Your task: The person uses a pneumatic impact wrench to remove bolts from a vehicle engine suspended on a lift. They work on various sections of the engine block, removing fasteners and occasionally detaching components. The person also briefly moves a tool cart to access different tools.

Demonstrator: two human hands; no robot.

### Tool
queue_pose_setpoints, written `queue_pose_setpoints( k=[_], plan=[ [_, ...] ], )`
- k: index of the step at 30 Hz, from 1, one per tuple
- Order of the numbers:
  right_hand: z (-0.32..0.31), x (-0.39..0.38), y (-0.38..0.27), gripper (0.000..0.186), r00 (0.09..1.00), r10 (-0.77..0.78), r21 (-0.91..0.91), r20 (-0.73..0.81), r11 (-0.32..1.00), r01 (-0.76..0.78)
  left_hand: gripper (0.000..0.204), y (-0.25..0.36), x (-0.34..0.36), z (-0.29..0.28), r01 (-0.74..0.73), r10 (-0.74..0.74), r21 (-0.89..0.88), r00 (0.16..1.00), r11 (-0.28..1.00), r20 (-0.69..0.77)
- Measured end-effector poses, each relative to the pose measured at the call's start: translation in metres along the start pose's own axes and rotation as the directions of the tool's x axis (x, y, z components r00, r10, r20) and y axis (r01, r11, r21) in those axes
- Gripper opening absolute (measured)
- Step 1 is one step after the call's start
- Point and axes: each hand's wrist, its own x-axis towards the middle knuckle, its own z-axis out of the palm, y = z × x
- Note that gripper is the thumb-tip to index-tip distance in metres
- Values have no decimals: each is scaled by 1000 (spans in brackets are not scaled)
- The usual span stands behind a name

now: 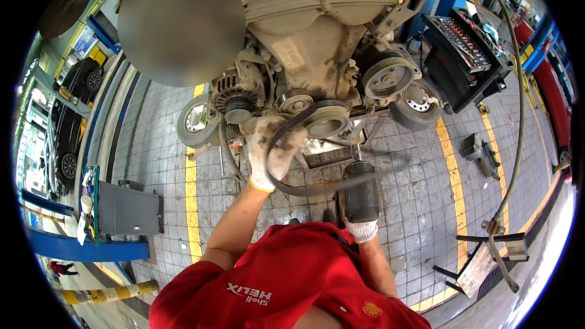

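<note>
A black ribbed drive belt hangs in a loose loop from the crank pulley of a dusty engine. My left hand, in a soiled white glove, is closed at the belt's left side, just below the alternator and a small round pulley. The belt crosses over this hand and partly hides its fingers. Low on the right, my gloved right hand grips a dark impact wrench. Its socket end points up toward the engine, and the belt's blurred free end passes across it.
A larger pulley sits on the engine's right side. An open black tool tray stands at the far right, with a hanging cable nearby. On the left is a grey cabinet. A blurred round patch hides the upper left.
</note>
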Motion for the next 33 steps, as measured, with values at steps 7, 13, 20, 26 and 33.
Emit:
queue_pose_setpoints(
  k=[7, 13, 20, 26, 33],
  plan=[
    [-8, 0, -11, 51, 987, 152, 177, 47, 972, -158, 62, -34, -17, 31, 286, -286, 18, 957, 958, 49],
    [0, -4, -7, 47, 944, 310, 353, 115, 875, -330, 45, -36, -18, 27, 270, -246, -111, 950, 956, 191],
    [-10, -31, -1, 45, 894, 413, 262, 173, 856, -446, 25, -35, -53, 8, 33, -94, 133, 870, 991, 483],
    [-2, -78, 2, 20, 829, 501, 323, -249, 850, -417, 59, -96, -89, 70, 58, -586, 654, 508, 754, 631],
    [-14, -144, 0, 38, 731, 623, 4, -278, 762, -647, 70, -195, -129, 155, 775, -808, 450, 130, 445, 574]
  ],
)
